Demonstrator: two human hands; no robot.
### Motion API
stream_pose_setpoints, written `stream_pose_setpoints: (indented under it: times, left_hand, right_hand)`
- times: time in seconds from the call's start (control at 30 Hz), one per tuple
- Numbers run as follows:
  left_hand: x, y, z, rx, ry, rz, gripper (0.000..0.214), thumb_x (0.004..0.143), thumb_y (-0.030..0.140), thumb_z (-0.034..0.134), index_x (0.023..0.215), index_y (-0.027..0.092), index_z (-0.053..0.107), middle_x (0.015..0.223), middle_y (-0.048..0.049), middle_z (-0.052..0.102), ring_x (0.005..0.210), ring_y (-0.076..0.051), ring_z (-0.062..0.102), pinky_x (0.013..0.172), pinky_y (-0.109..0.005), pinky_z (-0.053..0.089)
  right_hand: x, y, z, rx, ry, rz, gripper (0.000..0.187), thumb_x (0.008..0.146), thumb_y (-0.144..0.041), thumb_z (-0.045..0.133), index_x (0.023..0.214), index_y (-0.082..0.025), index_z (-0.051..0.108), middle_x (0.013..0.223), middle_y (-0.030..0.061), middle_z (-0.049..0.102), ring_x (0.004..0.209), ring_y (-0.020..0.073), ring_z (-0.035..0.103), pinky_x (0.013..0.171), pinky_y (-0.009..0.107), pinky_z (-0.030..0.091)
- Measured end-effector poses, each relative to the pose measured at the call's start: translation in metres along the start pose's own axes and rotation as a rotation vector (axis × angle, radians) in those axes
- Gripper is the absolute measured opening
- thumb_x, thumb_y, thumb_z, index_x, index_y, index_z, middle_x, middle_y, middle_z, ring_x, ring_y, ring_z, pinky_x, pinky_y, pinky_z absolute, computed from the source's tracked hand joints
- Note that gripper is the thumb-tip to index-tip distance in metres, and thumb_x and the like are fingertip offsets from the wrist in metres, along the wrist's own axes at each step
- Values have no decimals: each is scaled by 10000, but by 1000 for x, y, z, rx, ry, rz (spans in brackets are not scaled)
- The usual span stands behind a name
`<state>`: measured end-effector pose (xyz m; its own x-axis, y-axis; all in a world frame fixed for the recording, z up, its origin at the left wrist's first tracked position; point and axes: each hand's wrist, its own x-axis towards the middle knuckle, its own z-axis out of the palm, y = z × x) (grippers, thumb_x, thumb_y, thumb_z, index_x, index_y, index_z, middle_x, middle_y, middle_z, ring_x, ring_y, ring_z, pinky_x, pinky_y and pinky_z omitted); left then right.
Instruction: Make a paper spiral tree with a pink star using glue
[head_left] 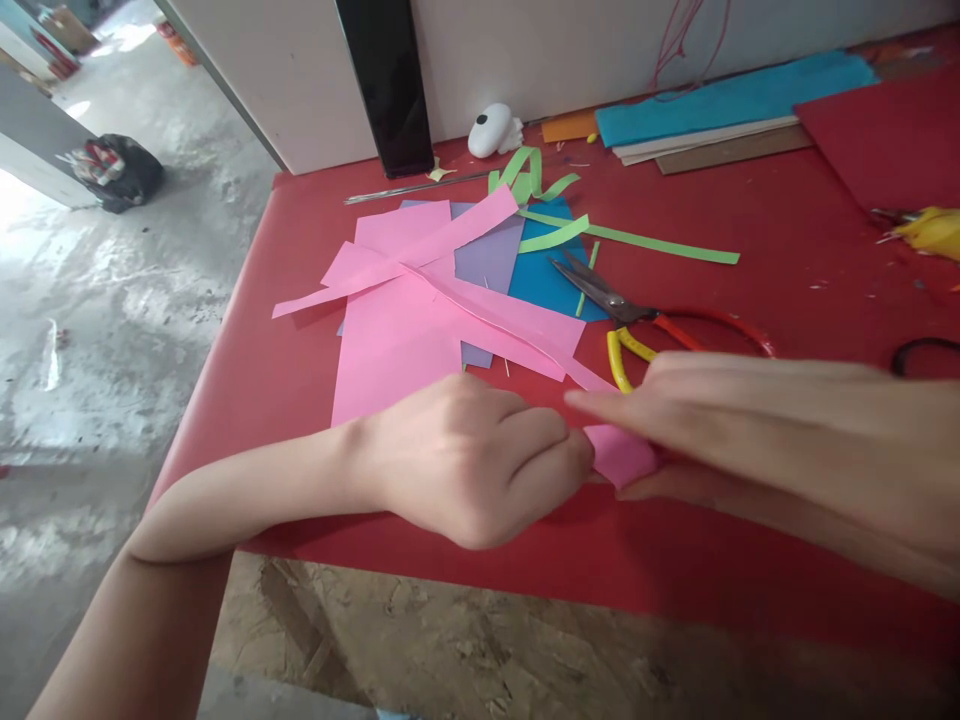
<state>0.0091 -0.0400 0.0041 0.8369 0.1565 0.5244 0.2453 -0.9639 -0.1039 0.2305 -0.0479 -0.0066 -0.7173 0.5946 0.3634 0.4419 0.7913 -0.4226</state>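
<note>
My left hand [480,455] is closed, its fingers pinched on a small pink paper piece [621,455] just above the red table top [787,260]. From the right, my right hand [757,420] meets it; thumb below and fingers above pinch the same pink piece. Just behind the hands lie pink paper sheets and strips [420,310] over a purple sheet [487,255] and a blue sheet [544,280]. Scissors [637,320] with red and yellow handles lie directly behind my right hand.
Green paper strips [630,238] lie past the scissors. At the back right are stacked blue, white and brown sheets [720,110] and a dark red sheet [885,140]. A white object [491,130] sits by the wall. The table's left edge drops to the concrete floor [112,300].
</note>
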Motion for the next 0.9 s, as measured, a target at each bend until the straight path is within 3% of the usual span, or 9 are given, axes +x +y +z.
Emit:
stream_pose_setpoints:
  times: [0.1, 0.27, 0.37, 0.57, 0.73, 0.9]
  left_hand:
    - [2, 3, -6, 72, 8, -101, 245, 853, 52, 508, 636, 151, 562, 496, 41, 495, 427, -86, 393, 371, -261, 290]
    - [3, 4, -9, 122, 28, -183, 257, 832, 34, 561, 608, 158, 534, 508, 44, 504, 442, -79, 410, 375, -248, 278]
    - [3, 4, -9, 98, 4, -188, 241, 851, 55, 567, 632, 154, 550, 533, 39, 528, 464, -73, 437, 401, -231, 294]
    - [7, 3, -15, -55, -34, -249, 247, 913, 186, 522, 696, 123, 621, 562, -3, 592, 470, -86, 478, 409, -220, 352]
    - [7, 0, -15, -14, 17, -260, 292, 937, 250, 531, 695, 117, 624, 551, -10, 602, 466, -90, 473, 416, -218, 379]
    - [6, -3, -13, 36, -50, -239, 313, 981, 248, 463, 736, 130, 619, 590, 7, 603, 521, -76, 523, 469, -182, 403]
  right_hand:
    - [-2, -1, -7, -61, 64, 42, 230, 983, -384, 477, 1071, -250, 642, 825, -17, 628, 796, 94, 621, 769, 204, 491]
    - [1, -7, -8, -163, 171, -38, 259, 1000, -282, 399, 1173, -196, 572, 940, 24, 693, 898, 135, 681, 891, 222, 522]
    - [2, -9, -8, -172, 154, -60, 216, 983, -236, 433, 1155, -190, 555, 951, 28, 698, 922, 141, 686, 890, 219, 532]
    - [0, -4, -12, -86, 117, 16, 312, 1000, -253, 396, 1259, -208, 564, 1039, 32, 690, 984, 143, 677, 930, 214, 508]
    - [2, -3, -12, -73, 94, 5, 295, 1007, -237, 369, 1238, -233, 552, 1060, 19, 674, 999, 128, 663, 922, 201, 500]
    - [3, -5, -13, -54, 32, -17, 262, 997, -253, 414, 1231, -245, 530, 1134, 6, 663, 1013, 127, 658, 864, 183, 521]
